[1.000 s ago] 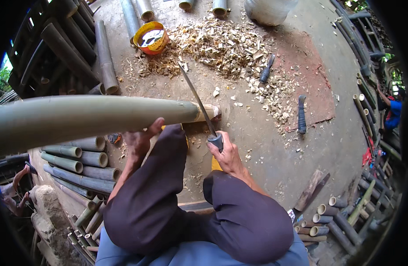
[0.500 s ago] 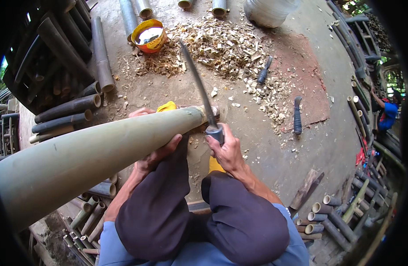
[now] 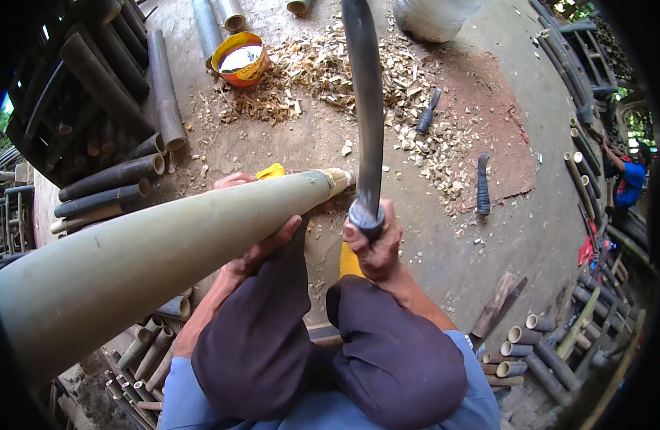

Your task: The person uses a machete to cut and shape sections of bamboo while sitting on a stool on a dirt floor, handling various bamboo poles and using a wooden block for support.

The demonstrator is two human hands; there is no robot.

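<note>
A thick pale-green bamboo pole (image 3: 165, 247) slants from the lower left towards the middle, its far end trimmed to bare, lighter wood. My left hand (image 3: 273, 239) is wrapped round it from below, thumb on the near side and fingertips on the far side. My right hand (image 3: 381, 251), just right of the trimmed end, grips a machete (image 3: 367, 93) by its dark handle. The long curved blade stands raised, apart from the bamboo. Yellow footwear (image 3: 271, 171) shows partly behind the pole.
Wood chips (image 3: 316, 72) lie heaped ahead beside a yellow bucket (image 3: 242, 61). Two dark-handled tools (image 3: 482, 186) rest on the right floor. Bamboo lengths (image 3: 115, 178) are stacked left, with cut tubes (image 3: 516, 351) at lower right. A person in blue (image 3: 629, 183) is far right.
My right hand has shifted slightly right and lower. The machete's blade has swung from leaning left to nearly upright, lifting away from the bamboo's end. My left hand keeps its hold.
</note>
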